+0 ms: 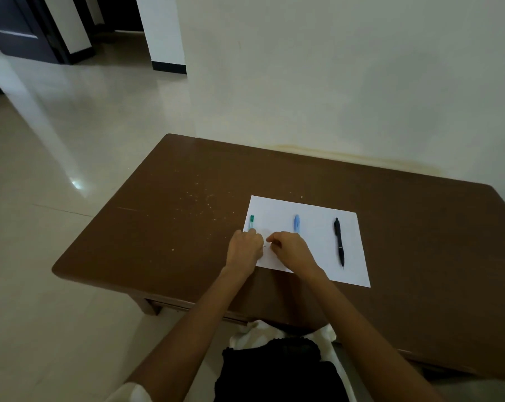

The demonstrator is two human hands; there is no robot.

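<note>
The green pen [251,222], judged light, stiff and smooth, best held round its barrel, was gripped in the curled fingers [252,233] of the left hand [243,250] near the counter's [158,213] front edge, while a thin rod [264,246] was pinched by the right hand [292,249].

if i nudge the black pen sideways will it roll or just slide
The black pen looks slim and round, so it would probably roll on the white sheet; what seems a clip near its top may stop it. Likely stiff and light.
</note>
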